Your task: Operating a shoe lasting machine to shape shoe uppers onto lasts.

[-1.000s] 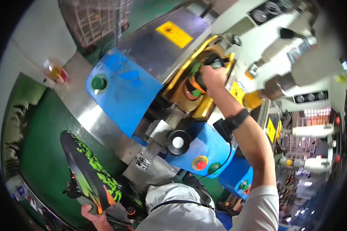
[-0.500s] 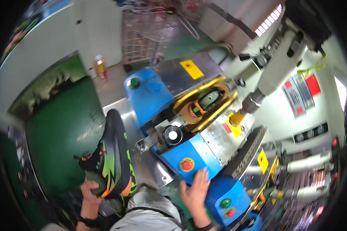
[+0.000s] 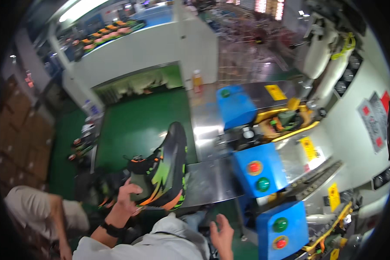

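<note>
My left hand (image 3: 128, 196) grips a black sports shoe (image 3: 167, 167) with green and orange markings by its heel end. The toe points up and away from me, and the sole side faces right. Lower right of the shoe, my right hand (image 3: 222, 234) is empty with its fingers apart, left of the lower blue control box (image 3: 282, 229). A second shoe (image 3: 288, 119) sits in the press between yellow bars, beyond the upper blue control box (image 3: 260, 171), which carries a red and a green button.
A steel ledge (image 3: 214, 182) runs between me and the press. A bottle (image 3: 197, 81) stands on its far end. Beyond the shoe is a green surface (image 3: 147, 121). Several shoes line a raised shelf (image 3: 108, 34). Another person (image 3: 43, 210) is at the lower left, near stacked boxes (image 3: 19, 134).
My view has swung left, bringing the other person and the shoe shelf into sight. My right hand has moved away from the upper control box. The shoe stays in my left hand.
</note>
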A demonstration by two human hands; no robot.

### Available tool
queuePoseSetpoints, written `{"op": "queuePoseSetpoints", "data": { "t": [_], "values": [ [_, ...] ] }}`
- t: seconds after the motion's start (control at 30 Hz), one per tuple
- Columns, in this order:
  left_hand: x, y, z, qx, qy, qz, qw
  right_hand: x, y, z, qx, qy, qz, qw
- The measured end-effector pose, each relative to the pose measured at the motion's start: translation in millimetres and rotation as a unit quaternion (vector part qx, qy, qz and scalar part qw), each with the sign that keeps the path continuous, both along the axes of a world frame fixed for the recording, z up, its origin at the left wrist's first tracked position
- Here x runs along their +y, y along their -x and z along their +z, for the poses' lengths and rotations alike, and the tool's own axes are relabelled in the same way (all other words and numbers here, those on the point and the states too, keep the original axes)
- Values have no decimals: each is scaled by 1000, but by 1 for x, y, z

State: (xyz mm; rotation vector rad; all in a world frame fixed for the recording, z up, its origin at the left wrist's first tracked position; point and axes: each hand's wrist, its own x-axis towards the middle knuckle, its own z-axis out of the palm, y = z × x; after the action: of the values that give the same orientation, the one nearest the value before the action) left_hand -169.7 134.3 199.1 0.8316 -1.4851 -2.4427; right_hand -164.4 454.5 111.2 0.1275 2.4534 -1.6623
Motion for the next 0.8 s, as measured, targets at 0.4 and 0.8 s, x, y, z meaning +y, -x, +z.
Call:
{"op": "queuePoseSetpoints", "data": {
  "t": [0.4,0.8],
  "values": [
    [-43,-65,-141,-148,275,44,949,-33,11,-36,-87,59,73,992],
    [-49,-53,-224,-140,348,-154,914,-227,68,-117,-131,-24,135,982]
  ]
}}
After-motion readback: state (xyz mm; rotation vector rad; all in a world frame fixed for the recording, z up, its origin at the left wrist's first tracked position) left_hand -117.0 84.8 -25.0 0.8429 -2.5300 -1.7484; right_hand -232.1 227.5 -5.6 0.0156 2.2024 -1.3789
